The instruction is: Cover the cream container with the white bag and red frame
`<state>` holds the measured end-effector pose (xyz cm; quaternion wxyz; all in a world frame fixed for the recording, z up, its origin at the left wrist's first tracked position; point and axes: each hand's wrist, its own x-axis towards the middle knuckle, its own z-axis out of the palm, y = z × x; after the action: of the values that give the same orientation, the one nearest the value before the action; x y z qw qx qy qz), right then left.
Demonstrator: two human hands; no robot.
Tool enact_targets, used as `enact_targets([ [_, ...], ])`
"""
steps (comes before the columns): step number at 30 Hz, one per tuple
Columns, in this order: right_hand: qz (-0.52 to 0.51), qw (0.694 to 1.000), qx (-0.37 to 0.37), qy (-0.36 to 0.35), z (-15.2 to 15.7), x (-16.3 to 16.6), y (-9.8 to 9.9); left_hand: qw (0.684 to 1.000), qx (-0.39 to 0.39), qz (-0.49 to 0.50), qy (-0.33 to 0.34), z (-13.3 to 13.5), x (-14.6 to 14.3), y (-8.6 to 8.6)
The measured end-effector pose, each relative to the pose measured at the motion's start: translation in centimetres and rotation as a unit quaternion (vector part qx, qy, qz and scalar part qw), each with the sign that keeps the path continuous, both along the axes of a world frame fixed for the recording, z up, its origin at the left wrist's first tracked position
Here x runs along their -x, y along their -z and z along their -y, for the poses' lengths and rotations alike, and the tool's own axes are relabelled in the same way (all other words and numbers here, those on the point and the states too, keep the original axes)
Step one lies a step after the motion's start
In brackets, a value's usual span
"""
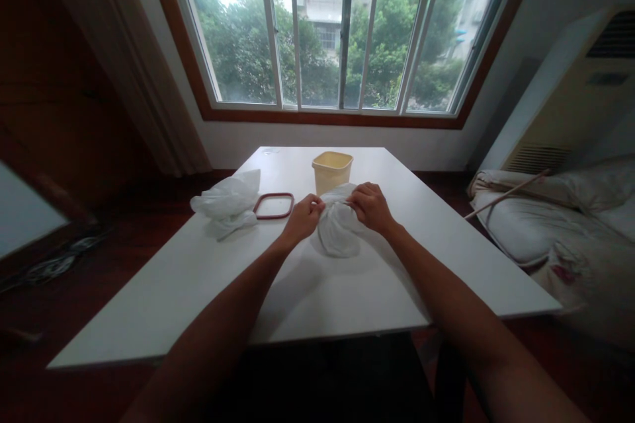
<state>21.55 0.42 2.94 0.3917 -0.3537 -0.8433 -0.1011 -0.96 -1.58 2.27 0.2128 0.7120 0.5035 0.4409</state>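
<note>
A filled white plastic bag (pixel 337 231) rests on the white table (pixel 307 291), a little past its middle. My left hand (pixel 303 217) pinches the bag's gathered top from the left. From the right, my right hand (pixel 370 206) grips the same top, fingers curled. Just behind the bag stands an open yellow plastic container (pixel 331 170). Its red-rimmed lid (pixel 274 205) lies flat on the table to the left. A second, crumpled white plastic bag (pixel 229 201) lies further left, near the table's edge.
A wide window (pixel 342 26) fills the wall beyond the table. Bedding (pixel 555 225) and a pale air-conditioner unit (pixel 575 92) stand at the right. Dark wooden floor (pixel 124 211) and a curtain (pixel 139 79) are at the left.
</note>
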Motion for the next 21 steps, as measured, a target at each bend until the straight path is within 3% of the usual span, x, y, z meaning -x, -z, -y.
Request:
enact_targets([
  [4, -0.046, 0.999, -0.021, -0.012, -0.1, -0.5, 0.0, 0.995, -0.032, -0.081, -0.049, 0.0, 0.8, -0.6],
  [8, -0.107, 0.993, -0.013, 0.036, -0.2, -0.4, 0.0, 0.980, -0.086, -0.163, -0.080, 0.5, 1.2, -1.3],
  [12, -0.162, 0.986, -0.012, 0.031, 0.2, 0.4, -0.1, 0.947, -0.274, -0.166, -0.027, 1.2, 1.0, -1.8],
  [14, -0.175, 0.985, -0.010, 0.006, 0.5, 0.9, -0.2, 0.926, -0.328, -0.184, 0.024, 1.6, 0.6, -2.0],
  [17, -0.194, 0.981, 0.023, -0.022, 1.0, 1.5, -0.3, 0.910, -0.335, -0.231, 0.073, 2.1, -0.2, -2.0],
  [21, -0.226, 0.969, 0.094, -0.047, 1.2, 1.8, -0.1, 0.921, -0.294, -0.246, 0.064, 2.1, -0.9, -1.5],
])
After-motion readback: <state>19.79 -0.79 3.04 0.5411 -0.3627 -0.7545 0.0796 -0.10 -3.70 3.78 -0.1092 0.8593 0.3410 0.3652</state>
